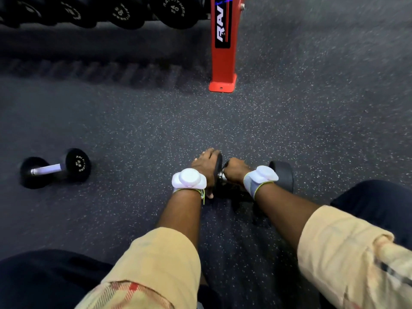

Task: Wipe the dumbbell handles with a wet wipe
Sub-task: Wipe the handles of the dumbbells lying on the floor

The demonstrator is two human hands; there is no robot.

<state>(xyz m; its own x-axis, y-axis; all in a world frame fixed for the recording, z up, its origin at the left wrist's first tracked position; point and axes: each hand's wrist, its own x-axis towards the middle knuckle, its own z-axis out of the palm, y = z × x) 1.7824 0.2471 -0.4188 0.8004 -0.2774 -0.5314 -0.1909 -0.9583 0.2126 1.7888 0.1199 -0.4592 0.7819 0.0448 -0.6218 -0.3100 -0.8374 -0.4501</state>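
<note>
A black dumbbell (pixel 282 175) lies on the speckled floor in front of me. My left hand (pixel 206 166) grips its left weight head, fingers over the top and thumb below. My right hand (pixel 235 169) is curled round the metal handle between the heads; whether a wipe is inside the fist is hidden. A second black dumbbell (pixel 55 168) lies on the floor at the left, apart from both hands, with something pale wrapped on its handle.
A red rack post (pixel 223 52) stands bolted to the floor beyond my hands. Several black dumbbells (pixel 124 12) sit on the rack along the top edge. My knees in dark trousers frame the bottom corners.
</note>
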